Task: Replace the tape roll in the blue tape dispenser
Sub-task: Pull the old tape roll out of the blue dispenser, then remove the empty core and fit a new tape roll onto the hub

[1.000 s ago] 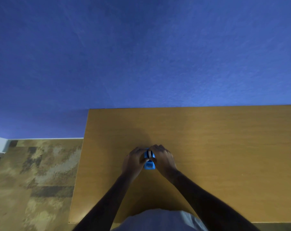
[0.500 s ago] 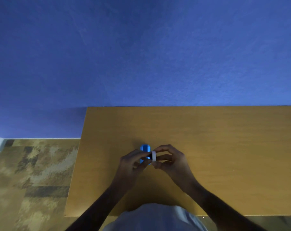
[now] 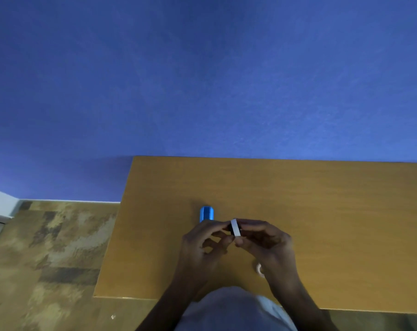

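No legible text or labels

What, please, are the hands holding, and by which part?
Both hands, left and right, pinch the tape roll by its rim; the dispenser lies unheld.

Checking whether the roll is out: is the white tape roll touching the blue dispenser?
Apart. The head view shows the tape roll held between both hands, with bare table separating it from the blue dispenser.
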`<state>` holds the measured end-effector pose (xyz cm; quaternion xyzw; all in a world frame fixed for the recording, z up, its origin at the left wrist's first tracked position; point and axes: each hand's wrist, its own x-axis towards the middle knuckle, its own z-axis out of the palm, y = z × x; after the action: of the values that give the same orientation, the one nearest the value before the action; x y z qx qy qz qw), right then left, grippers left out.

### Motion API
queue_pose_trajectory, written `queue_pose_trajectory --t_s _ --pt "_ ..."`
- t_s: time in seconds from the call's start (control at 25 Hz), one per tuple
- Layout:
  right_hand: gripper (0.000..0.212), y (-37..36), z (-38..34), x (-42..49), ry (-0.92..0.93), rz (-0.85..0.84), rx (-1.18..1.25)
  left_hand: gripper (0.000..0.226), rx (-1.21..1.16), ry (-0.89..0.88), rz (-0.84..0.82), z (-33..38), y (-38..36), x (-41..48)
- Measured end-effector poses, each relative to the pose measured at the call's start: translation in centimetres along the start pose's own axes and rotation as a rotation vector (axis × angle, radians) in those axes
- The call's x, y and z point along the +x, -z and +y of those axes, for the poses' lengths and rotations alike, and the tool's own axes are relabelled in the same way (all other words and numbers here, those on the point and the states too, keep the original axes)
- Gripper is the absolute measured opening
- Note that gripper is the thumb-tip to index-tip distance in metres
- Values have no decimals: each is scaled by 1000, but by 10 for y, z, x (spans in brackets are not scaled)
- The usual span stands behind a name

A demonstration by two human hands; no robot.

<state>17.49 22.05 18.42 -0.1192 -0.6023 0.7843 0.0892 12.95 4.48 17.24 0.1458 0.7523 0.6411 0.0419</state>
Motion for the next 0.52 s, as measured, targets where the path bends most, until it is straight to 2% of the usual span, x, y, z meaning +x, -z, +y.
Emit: queue_pose_trajectory --t_s 0.08,0.28,0.52 --pt "29 10 -12 -6 49 -31 8 45 -17 -32 30 11 -10 -7" --pt "26 31 -27 -23 129 -125 36 24 9 -142 90 32 -25 -25" --pt "13 52 -34 -38 188 -172 -63 18 17 -111 113 50 -45 -49"
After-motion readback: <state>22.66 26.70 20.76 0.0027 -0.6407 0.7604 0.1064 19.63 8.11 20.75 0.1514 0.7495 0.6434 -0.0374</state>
